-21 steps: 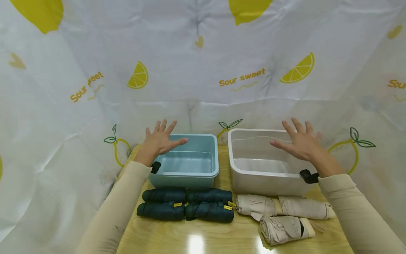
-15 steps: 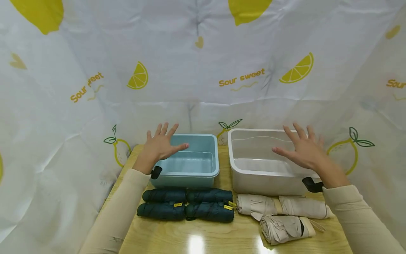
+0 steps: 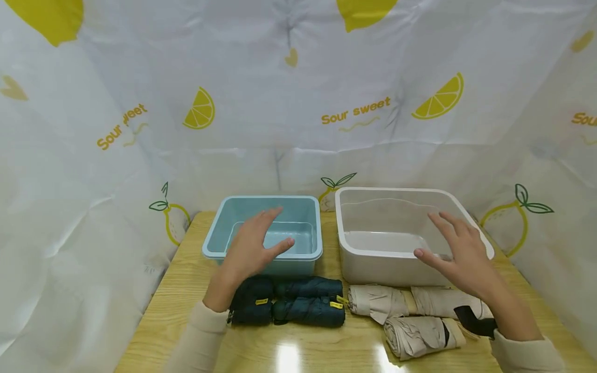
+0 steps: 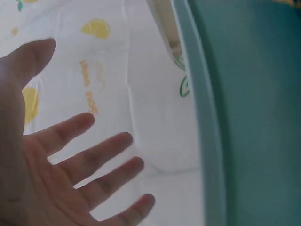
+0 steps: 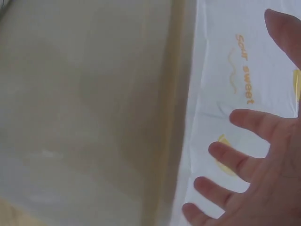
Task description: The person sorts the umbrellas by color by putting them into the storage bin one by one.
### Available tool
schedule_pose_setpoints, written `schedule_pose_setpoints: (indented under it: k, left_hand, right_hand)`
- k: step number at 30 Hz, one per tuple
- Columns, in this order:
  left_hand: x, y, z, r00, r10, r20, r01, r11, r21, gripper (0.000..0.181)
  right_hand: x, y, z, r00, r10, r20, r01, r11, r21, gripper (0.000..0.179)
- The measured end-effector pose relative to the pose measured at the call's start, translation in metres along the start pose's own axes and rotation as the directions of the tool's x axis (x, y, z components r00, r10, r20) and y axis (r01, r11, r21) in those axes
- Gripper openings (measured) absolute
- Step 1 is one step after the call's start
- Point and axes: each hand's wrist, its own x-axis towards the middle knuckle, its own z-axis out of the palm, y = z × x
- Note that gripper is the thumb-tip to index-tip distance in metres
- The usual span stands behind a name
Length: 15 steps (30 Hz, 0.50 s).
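My left hand, fingers spread, hovers over the front of a light blue plastic bin, holding nothing. My right hand is likewise spread above the front right part of a larger off-white bin. In the left wrist view the blue bin's wall stands beside the extended fingers; in the right wrist view the pale bin wall does the same. Several dark folded umbrellas lie in two rows before the blue bin, partly hidden by my left hand and wrist. Three beige folded umbrellas lie before the off-white bin.
Both bins stand side by side at the back of a wooden table, with a narrow gap between them. Behind and around hangs a white lemon-print sheet. Small yellow tags show on the dark umbrellas.
Both hands have come down and back toward me, from over the bins' far parts to their front edges. The umbrellas and bins stay put.
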Motion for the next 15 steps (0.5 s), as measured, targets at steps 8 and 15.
schedule_pose_setpoints:
  k: [8,15]
  left_hand:
    - [-0.023,0.026,0.039,0.960,0.135,-0.246,-0.199,0.946,-0.257,0.041]
    - [-0.031,0.043,0.073,0.891,0.266,-0.368,-0.409,0.822,-0.396,0.022]
  right_hand:
    - [-0.035,0.004,0.018,0.971,-0.005,-0.239,0.054,0.979,0.199,0.074]
    - [-0.062,0.012,0.030,0.880,0.075,-0.468,0.058,0.963,0.264,0.066]
